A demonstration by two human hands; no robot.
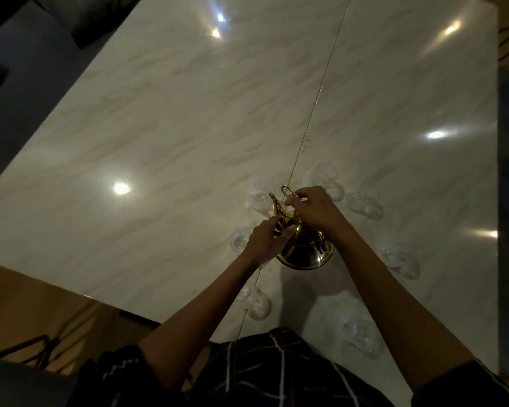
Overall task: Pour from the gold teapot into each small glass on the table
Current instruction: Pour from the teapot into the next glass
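The gold teapot [303, 251] is tilted forward above the marble table [159, 127], its spout pointing at a small clear glass [259, 198] at the far left of the ring. My right hand [315, 208] grips the wire handle at the top. My left hand [266, 240] is closed on the pot's body near the spout. Several small clear glasses ring the pot: one at the left [239, 240], one near-left [254, 302], one near-right [360, 336], one right [400, 261], two at the back [325, 179] [363, 201]. Any liquid stream is too dim to see.
A thin gold seam [315, 110] runs down the table's middle. Dark sofa cushions [27, 54] lie beyond the left edge. Wooden floor and a chair frame [30, 345] show at the near left. The table's right edge [497, 171] is close to the glasses.
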